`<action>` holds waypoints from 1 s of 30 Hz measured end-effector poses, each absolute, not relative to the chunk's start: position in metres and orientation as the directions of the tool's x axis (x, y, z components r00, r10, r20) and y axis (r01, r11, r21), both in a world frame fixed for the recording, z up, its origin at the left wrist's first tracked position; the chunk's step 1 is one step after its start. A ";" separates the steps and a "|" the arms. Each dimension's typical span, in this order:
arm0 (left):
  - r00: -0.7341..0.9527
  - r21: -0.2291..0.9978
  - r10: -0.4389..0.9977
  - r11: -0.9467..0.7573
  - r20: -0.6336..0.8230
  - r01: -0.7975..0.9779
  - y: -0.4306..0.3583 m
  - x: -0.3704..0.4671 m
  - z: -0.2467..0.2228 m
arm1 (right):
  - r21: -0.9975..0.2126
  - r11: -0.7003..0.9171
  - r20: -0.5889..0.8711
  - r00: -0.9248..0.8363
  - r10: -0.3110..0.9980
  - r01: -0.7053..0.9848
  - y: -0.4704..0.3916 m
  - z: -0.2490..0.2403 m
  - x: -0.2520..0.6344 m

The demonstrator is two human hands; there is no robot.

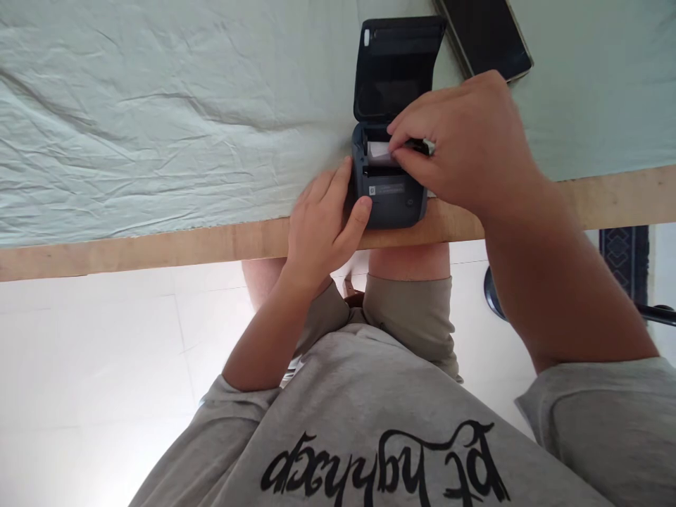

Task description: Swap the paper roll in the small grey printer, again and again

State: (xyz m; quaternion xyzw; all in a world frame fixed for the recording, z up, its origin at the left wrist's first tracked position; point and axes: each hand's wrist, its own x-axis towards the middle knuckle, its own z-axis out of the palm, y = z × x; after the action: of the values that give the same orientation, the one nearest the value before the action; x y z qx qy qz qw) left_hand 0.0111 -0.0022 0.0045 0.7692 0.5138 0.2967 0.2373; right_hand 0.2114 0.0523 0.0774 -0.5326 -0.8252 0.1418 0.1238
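A small dark label printer [391, 211] sits at the table's front edge, its hinged lid [398, 67] raised and tipped back. Inside its compartment lies a white paper roll [379, 153], partly covered by fingers. My right hand [465, 141] reaches in from the right, thumb and fingertips pinched at the roll's right part; the exact contact is hidden. My left hand [327, 218] holds the printer by its left side, with long fingers along the wall and the thumb on the front left corner.
A dark phone-like slab [489, 35] lies on the pale green tablecloth [184, 127] behind my right hand. The table's bare wooden edge [237, 241] runs along the front, above my legs. A black metal stand [493, 292] and a patterned dark mat [626, 260] are at lower right.
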 end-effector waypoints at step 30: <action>0.175 0.766 0.967 -0.255 0.187 0.591 0.008 0.026 0.002 | -0.436 0.302 0.228 -0.221 0.948 0.848 0.057 0.096 0.207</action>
State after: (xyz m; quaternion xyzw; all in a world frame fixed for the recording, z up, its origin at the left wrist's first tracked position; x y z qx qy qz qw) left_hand 0.0255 0.0082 0.0016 0.7150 0.5445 0.3408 0.2759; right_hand 0.2068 0.0573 0.0959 -0.5805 -0.7736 0.1096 0.2293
